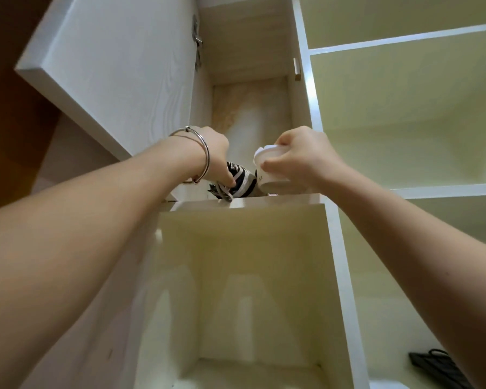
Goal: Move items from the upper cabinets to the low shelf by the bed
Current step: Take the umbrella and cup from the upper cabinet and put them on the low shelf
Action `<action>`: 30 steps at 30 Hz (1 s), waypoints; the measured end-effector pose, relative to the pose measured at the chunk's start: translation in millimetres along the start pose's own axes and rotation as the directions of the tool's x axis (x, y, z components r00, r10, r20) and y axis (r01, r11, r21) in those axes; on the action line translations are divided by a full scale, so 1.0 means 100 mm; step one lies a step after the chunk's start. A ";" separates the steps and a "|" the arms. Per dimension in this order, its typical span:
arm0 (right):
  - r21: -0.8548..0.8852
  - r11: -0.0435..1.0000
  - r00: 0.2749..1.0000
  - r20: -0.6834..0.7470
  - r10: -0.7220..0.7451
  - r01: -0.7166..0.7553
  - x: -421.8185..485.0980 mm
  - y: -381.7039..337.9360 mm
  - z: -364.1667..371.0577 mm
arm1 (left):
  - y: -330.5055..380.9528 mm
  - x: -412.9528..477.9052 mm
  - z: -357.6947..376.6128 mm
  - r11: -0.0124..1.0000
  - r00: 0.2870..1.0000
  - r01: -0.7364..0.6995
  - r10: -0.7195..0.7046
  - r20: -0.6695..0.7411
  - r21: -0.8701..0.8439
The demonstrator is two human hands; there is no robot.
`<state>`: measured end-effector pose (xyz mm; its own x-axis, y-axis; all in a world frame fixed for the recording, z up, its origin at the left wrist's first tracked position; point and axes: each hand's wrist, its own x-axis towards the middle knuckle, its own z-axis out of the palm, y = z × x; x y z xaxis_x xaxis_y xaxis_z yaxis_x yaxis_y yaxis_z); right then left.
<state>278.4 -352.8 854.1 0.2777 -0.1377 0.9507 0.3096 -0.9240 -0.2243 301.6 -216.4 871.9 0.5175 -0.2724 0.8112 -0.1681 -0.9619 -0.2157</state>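
The view looks up into a tall white cabinet. At far left the door (110, 66) hangs open, its hinge (197, 37) at the top edge of the opening. Next comes the left hand (215, 157), a metal bangle (199, 155) on the wrist, reaching over the shelf edge (264, 200) into the upper compartment. Its grip is closed down on a black-and-white striped item (243, 179), fingers curled over the top and pinching near a pale cord or strap at its near end; what the item is I cannot tell. It appears to rest on the shelf, right at the front lip.

Just to its right, touching or nearly so, is a white tub (272, 171) with a lid. The right hand (300, 155) is clamped on it, thumb across the near side and fingers round the far rim. The tub is tilted and looks lifted slightly off the shelf.

Below is an empty cubby; at right are open shelves, with a dark thing (438, 369) low in the corner.

I judge this to be the pick-up step: both items are gripped but not yet out of the cabinet. The next move calls for drawing both towards the body over the lip, keeping the tub level so the lid stays put, and watching that the striped item's loose cord does not snag. The low shelf and bed are out of view.
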 end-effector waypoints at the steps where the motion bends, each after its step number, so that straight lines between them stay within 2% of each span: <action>1: 0.015 1.000 1.000 -0.003 -0.008 0.008 -0.02 -0.02 -0.05 | -0.02 -0.06 -0.04 1.000 1.000 0.010 -0.010 -0.004 -0.009; 8: 0.215 0.976 0.999 -0.042 -0.019 0.028 -0.17 -0.11 -0.46 | -0.20 -0.62 -0.36 0.993 0.983 0.098 -0.107 -0.151 -0.063; 13: 0.309 0.951 0.999 -0.044 0.014 0.000 -0.35 -0.13 -0.66 | -0.27 -1.05 -0.45 0.971 0.947 0.159 -0.201 -0.250 -0.179; 15: 0.335 0.942 0.999 -0.032 0.044 -0.031 -0.45 -0.12 -0.75 | -0.26 -1.21 -0.45 0.951 0.941 0.156 -0.226 -0.251 -0.268; 17: 0.366 0.928 0.997 -0.005 0.083 -0.075 -0.59 -0.15 -0.84 | -0.24 -1.41 -0.40 0.905 0.945 0.171 -0.262 -0.195 -0.388; 21: 0.406 0.906 0.992 0.021 0.126 -0.123 -0.93 -0.16 -1.03 | -0.20 -1.86 -0.14 0.765 0.956 0.215 -0.292 -0.029 -0.607; 24: 0.360 0.921 0.987 0.006 0.160 -0.151 -1.31 -0.16 -1.20 | -0.13 -2.30 0.13 0.617 0.962 0.228 -0.260 0.078 -0.753; 27: 0.266 0.938 0.971 -0.023 0.236 -0.222 -1.82 -0.18 -1.41 | -0.03 -2.74 0.33 0.384 0.964 0.256 -0.171 0.204 -0.887; 30: 0.182 0.924 0.940 -0.001 0.341 -0.336 -2.41 -0.16 -1.67 | 0.14 -3.16 0.50 0.169 0.943 0.330 -0.017 0.332 -0.929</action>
<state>54.6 -364.5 664.0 0.3663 -0.4451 0.8172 0.3582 -0.7431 -0.5652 177.6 -144.9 585.7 0.7694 -0.2490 0.5883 -0.6370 -0.2291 0.7361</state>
